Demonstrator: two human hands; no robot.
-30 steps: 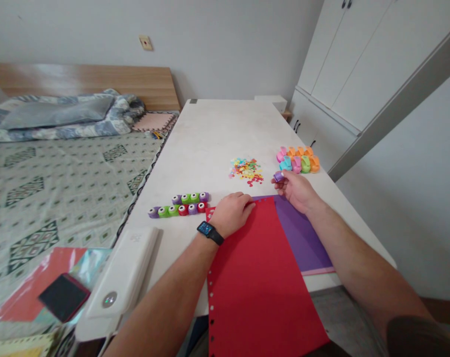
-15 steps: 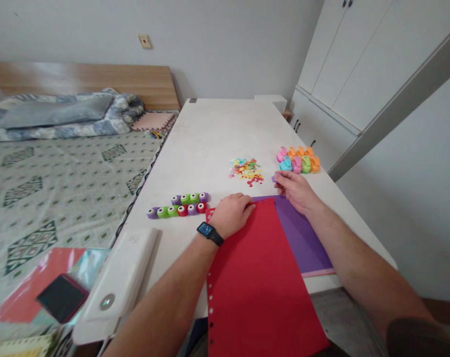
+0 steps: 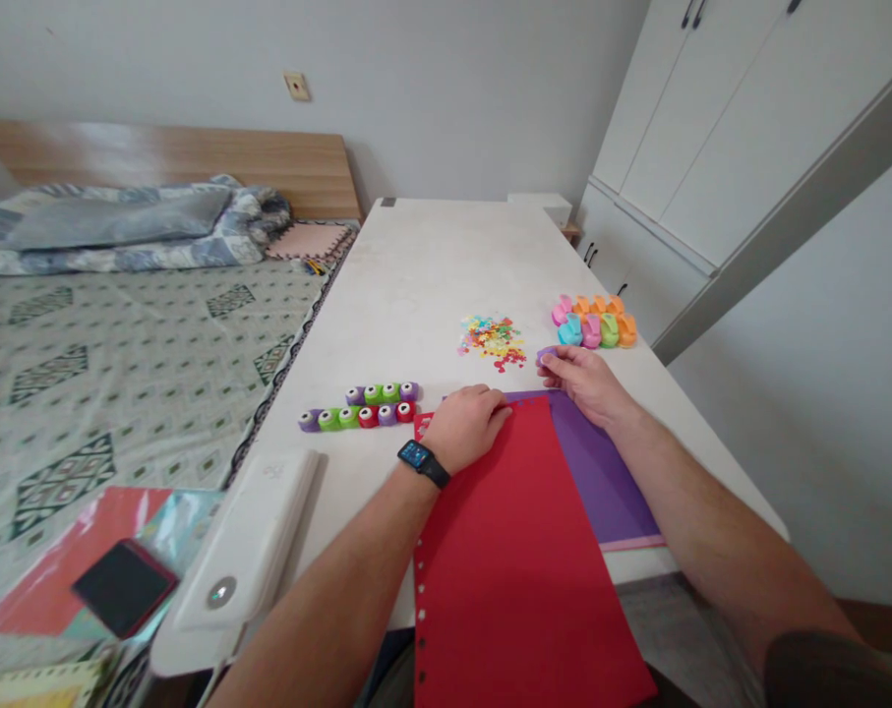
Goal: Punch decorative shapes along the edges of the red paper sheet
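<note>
My left hand point(image 3: 466, 429), with a black smartwatch point(image 3: 423, 463) on its wrist, rests on the top edge of a red paper sheet point(image 3: 519, 560) with a row of punched holes along its left side. Under and beyond the red sheet lies a purple paper sheet point(image 3: 600, 472). My right hand point(image 3: 584, 384) is at that purple sheet's top edge, its fingers closed on a small purple craft punch point(image 3: 547, 355), mostly covered by them. Just above it stands a cluster of pink, orange and teal punches point(image 3: 593, 324), next to a scatter of tiny coloured paper cut-outs point(image 3: 492, 342).
Left of my left hand, two rows of purple, green and red punches point(image 3: 358, 406) stand on the white table point(image 3: 416, 275). A long white case point(image 3: 243, 556) lies at the table's left edge. A bed with a dark tablet point(image 3: 125, 588) lies beyond that edge; white cabinets stand at right.
My right hand has closed further over the purple punch, hiding more of it. My left hand stays on the red sheet, and the view has shifted slightly.
</note>
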